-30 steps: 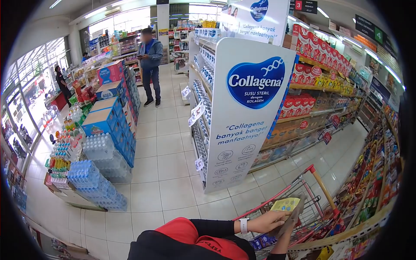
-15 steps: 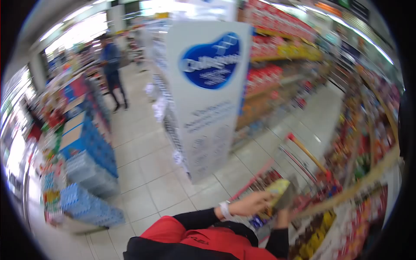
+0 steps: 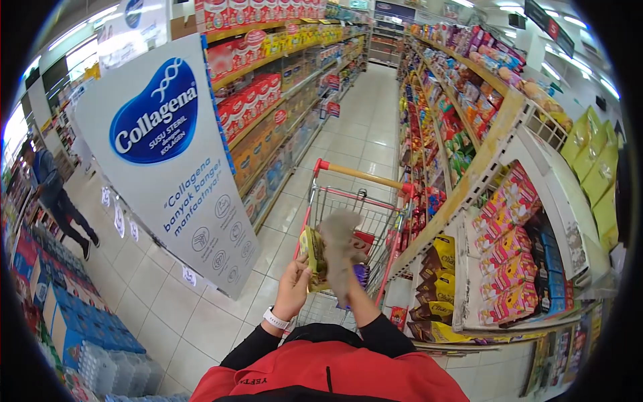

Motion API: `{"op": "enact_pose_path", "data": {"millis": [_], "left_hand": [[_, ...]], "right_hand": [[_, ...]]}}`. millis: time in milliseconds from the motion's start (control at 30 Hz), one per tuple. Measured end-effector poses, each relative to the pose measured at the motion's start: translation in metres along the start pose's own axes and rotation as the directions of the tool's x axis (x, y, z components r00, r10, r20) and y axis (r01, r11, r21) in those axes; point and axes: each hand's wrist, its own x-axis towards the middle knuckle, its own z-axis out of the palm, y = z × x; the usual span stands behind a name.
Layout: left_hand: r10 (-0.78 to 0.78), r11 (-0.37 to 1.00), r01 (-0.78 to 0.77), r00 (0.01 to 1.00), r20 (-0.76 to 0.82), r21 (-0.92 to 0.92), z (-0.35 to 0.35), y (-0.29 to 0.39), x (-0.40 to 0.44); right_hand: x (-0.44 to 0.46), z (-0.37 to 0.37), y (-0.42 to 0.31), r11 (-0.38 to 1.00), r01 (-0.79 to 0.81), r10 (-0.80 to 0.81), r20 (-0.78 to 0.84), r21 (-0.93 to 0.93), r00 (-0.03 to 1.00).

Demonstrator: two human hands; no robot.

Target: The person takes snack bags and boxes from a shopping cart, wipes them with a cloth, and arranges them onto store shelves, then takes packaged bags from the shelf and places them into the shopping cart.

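My left hand [image 3: 293,289], with a white band at the wrist, grips the edge of a yellow-green packet [image 3: 313,258]. A grey, cloth-like piece [image 3: 340,244] hides most of my right hand [image 3: 360,305], so its fingers do not show. The cloth is against or very near the packet's right side. Both hands are above a wire shopping cart [image 3: 380,213] with red corners and an orange-brown handle. A red package [image 3: 362,244] and a purple package [image 3: 360,275] show in the cart behind my right hand.
A tall Collagena display panel [image 3: 161,167] stands to the left. Stocked shelves [image 3: 248,94] line the aisle, and a wooden-edged shelf end [image 3: 462,181] with snack packs [image 3: 509,248] is close on the right. A person [image 3: 57,194] stands at the far left, near stacked cartons [image 3: 87,315].
My view has swung right, so the cart and aisle are now central and the display panel sits farther left. My left hand still holds the packet, with the grey cloth beside it.
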Motion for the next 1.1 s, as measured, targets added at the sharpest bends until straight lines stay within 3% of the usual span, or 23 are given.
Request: {"op": "enact_pose_path", "data": {"millis": [33, 67, 100, 133, 167, 200, 233, 267, 300, 333, 367, 400, 533, 767, 867, 967, 1100], "left_hand": [[-0.004, 1.0, 0.004, 1.0, 0.018, 0.001, 0.003, 0.002, 0.001], [-0.021, 0.997, 0.015, 0.997, 0.076, 0.071, 0.004, 0.007, -0.001], [-0.041, 0.99, 0.022, 0.99, 0.132, 0.142, 0.004, 0.011, -0.002], [-0.045, 0.989, 0.024, 0.988, 0.145, 0.143, 0.002, 0.013, -0.002], [-0.011, 0.998, 0.0, 0.982, 0.188, 0.062, -0.001, 0.016, 0.0], [0.022, 1.0, -0.019, 0.974, 0.227, -0.017, -0.001, 0.022, 0.001], [0.021, 0.997, -0.005, 0.976, 0.219, -0.072, 0.003, 0.03, -0.001], [0.018, 0.998, -0.002, 0.974, 0.227, -0.069, 0.003, 0.031, -0.001], [-0.005, 0.991, 0.036, 0.971, 0.241, -0.126, 0.001, 0.032, -0.001], [-0.027, 0.98, 0.076, 0.966, 0.256, -0.182, 0.001, 0.033, 0.0], [-0.027, 0.98, 0.077, 0.965, 0.261, -0.181, 0.002, 0.036, 0.0], [-0.044, 0.962, 0.107, 0.968, 0.247, -0.25, 0.004, 0.042, 0.0], [-0.017, 0.903, 0.118, 0.971, 0.239, -0.412, 0.002, 0.046, 0.004], [0.004, 0.88, 0.1, 0.976, 0.217, -0.465, 0.0, 0.037, 0.006], [-0.031, 0.858, 0.11, 0.986, 0.162, -0.502, 0.0, 0.044, 0.004], [-0.003, 0.835, 0.106, 0.982, 0.187, -0.541, -0.014, 0.047, 0.008], [0.01, 0.856, 0.059, 0.991, 0.13, -0.514, -0.028, 0.054, 0.015]], "right_hand": [[-0.003, 0.004, 0.002, 0.963, -0.102, 0.134, 0.115, -0.248, 0.984], [0.0, 0.006, 0.008, 0.964, -0.102, 0.13, 0.098, -0.244, 0.987], [0.006, 0.006, 0.016, 0.822, 0.173, -0.104, 0.156, -0.543, 0.982], [0.009, 0.003, 0.022, 0.52, 0.401, -0.291, 0.285, -0.754, 0.913], [0.011, 0.001, 0.012, 0.487, 0.374, -0.211, 0.309, -0.789, 0.927], [0.015, -0.003, 0.024, 0.489, 0.368, -0.217, 0.298, -0.791, 0.929], [0.022, -0.009, 0.046, 0.797, 0.228, -0.188, 0.129, -0.56, 0.974], [0.022, -0.006, 0.042, 0.972, 0.089, -0.095, -0.015, -0.22, 0.995], [0.022, -0.017, 0.03, 0.545, 0.318, -0.399, 0.093, -0.776, 0.912], [0.025, -0.018, 0.024, 0.544, 0.316, -0.403, 0.088, -0.778, 0.911], [0.027, -0.019, 0.02, 0.972, -0.03, 0.008, -0.095, -0.231, 0.995], [0.027, -0.021, 0.018, 0.808, -0.406, 0.435, 0.031, 0.427, 0.9], [0.022, -0.02, 0.016, 0.795, -0.321, 0.351, 0.043, 0.515, 0.936], [0.005, -0.012, 0.023, 0.699, -0.138, 0.157, 0.038, 0.702, 0.987], [0.003, -0.011, 0.024, 0.612, -0.064, 0.205, -0.08, 0.788, 0.975], [0.023, -0.036, 0.06, 0.717, 0.022, 0.07, -0.104, 0.696, 0.992], [0.018, -0.039, 0.038, 0.703, 0.028, 0.153, -0.189, 0.711, 0.97]]}}
